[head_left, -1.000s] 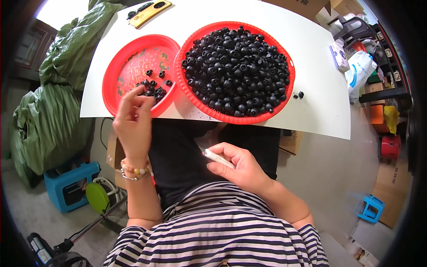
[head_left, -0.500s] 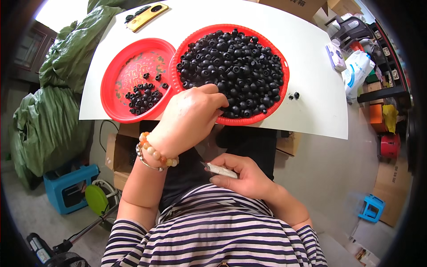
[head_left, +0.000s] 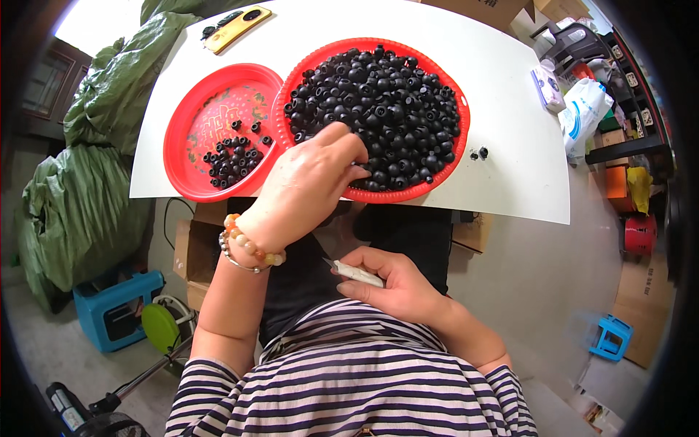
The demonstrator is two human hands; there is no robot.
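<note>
My left hand [head_left: 309,178], with bead bracelets at the wrist, reaches over the near left rim of a red basket [head_left: 466,135]. Its fingers are curled together at the edge of a heap of small round black parts [head_left: 382,109], hollow at one end. Whatever the fingertips pinch is hidden from view. Low in front of my striped shirt, my right hand [head_left: 393,284] is closed around a small knife [head_left: 357,274] with a white wrapped handle. The short blade points up and left. A shallow red tray [head_left: 191,109] beside the basket holds a smaller group of black parts [head_left: 234,160].
A yellow phone [head_left: 239,29] lies at the white table's [head_left: 510,182] far left. Two loose black pieces [head_left: 479,154] rest right of the basket. Tissues [head_left: 547,89] and a white plastic bag [head_left: 585,116] are at the right edge. Green sacks [head_left: 80,211] and a blue stool [head_left: 116,309] stand left.
My left hand has shifted slightly up and left at the basket's rim, its fingers still curled. The right hand keeps the knife, which has moved slightly left and up.
</note>
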